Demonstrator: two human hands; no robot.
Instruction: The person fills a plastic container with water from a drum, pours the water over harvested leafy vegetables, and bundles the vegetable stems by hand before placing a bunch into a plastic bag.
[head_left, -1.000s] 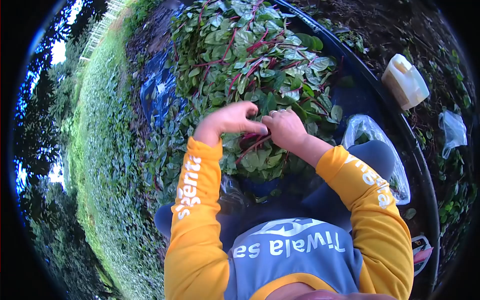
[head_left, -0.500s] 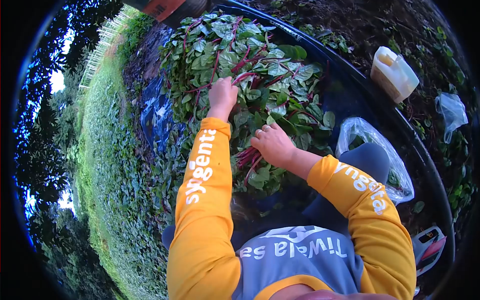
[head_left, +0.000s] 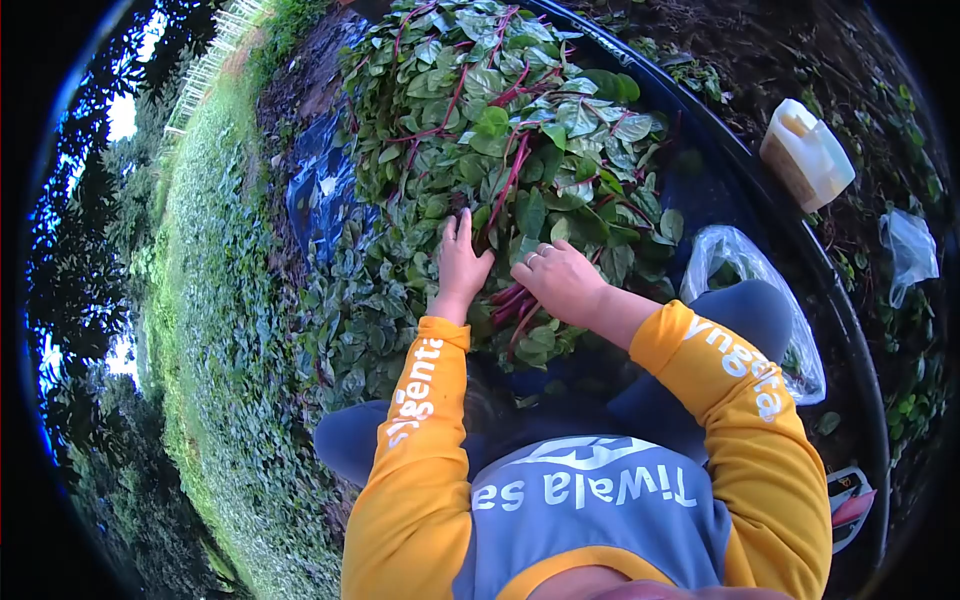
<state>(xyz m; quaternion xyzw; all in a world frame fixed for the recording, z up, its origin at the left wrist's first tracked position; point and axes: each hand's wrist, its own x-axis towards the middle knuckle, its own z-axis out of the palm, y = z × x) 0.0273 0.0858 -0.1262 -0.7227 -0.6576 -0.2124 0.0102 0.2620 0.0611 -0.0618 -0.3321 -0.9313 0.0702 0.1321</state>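
Observation:
A large heap of leafy greens with dark red stems (head_left: 450, 120), which look like Malabar spinach, lies in front of me. My right hand (head_left: 568, 284), with a ring on one finger, is closed round a bunch of these red-stemmed greens (head_left: 513, 303), cut ends towards me. Just left of the bunch, my left hand (head_left: 463, 265) is open, fingers stretched towards the heap and thumb apart. A loose red stem (head_left: 510, 180) with leaves lies above the bunch; I cannot tell whether my left fingertips touch any leaf.
By my right knee sits a clear plastic bag (head_left: 716, 258) with greens inside. A dark curved rim (head_left: 840, 290) runs along the right; beyond it are a cut plastic jug (head_left: 808, 158) and a crumpled bag (head_left: 908, 255). Blue plastic sheeting (head_left: 318, 190) lies left of the heap.
My left hand has come back towards me from the heap, its pinched fingers now spread. The red stem it was at now lies nearer the bunch. My right hand keeps its grip.

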